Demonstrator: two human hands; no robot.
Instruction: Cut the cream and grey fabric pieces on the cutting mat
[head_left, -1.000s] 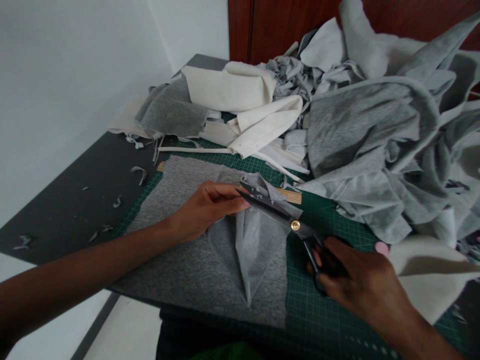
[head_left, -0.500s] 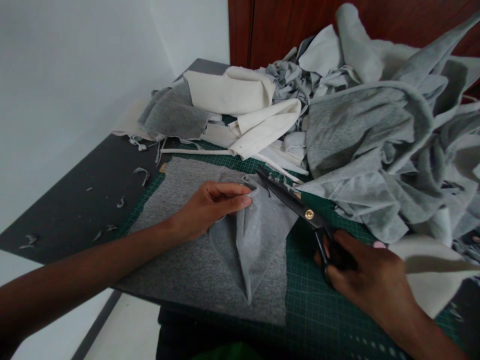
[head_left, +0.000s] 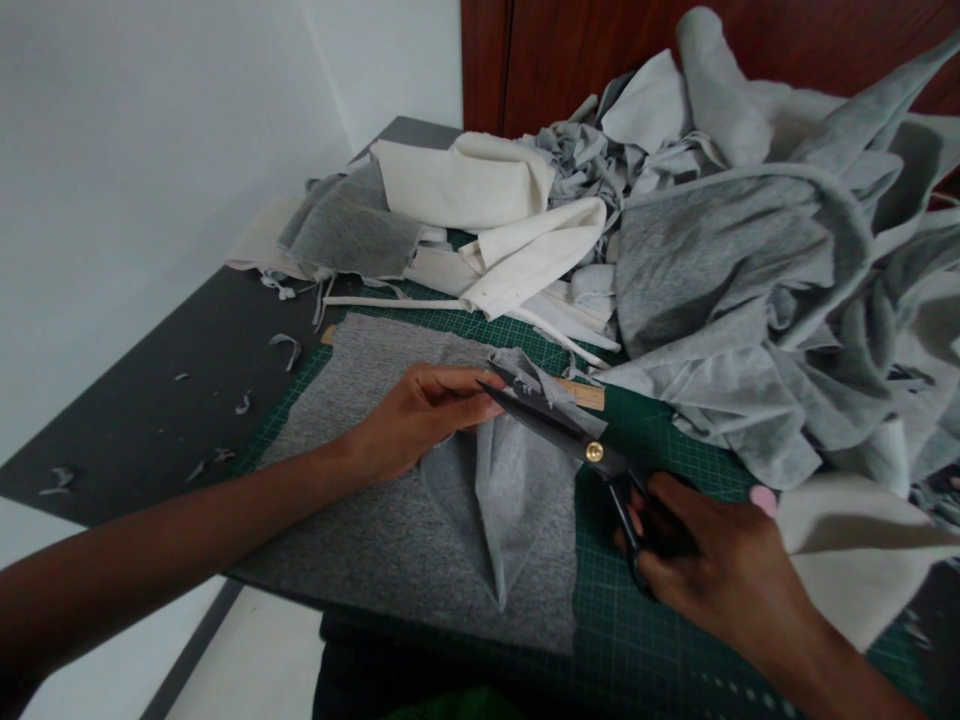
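The left hand (head_left: 420, 415) pinned a raised fold of the grey fabric (head_left: 390, 530) to the green cutting mat (head_left: 637, 640), its fingers drawn together on the cloth. At the near right, the right hand (head_left: 712, 570) was closed around the handles of the black scissors (head_left: 559, 428). We saw the scissors' long axis run from that hand up and to the left, with the blade tips just beside the left fingertips at the fold's far end. The fabric lay left of the right hand and directly under the left one. We could not tell how far apart the blades stood. Half a second earlier they had pointed farther off, right of the fold and clear of the fingers, and had since swung back. A fabric heap (head_left: 750, 270) crowded the far right of the tabletop (head_left: 150, 400).
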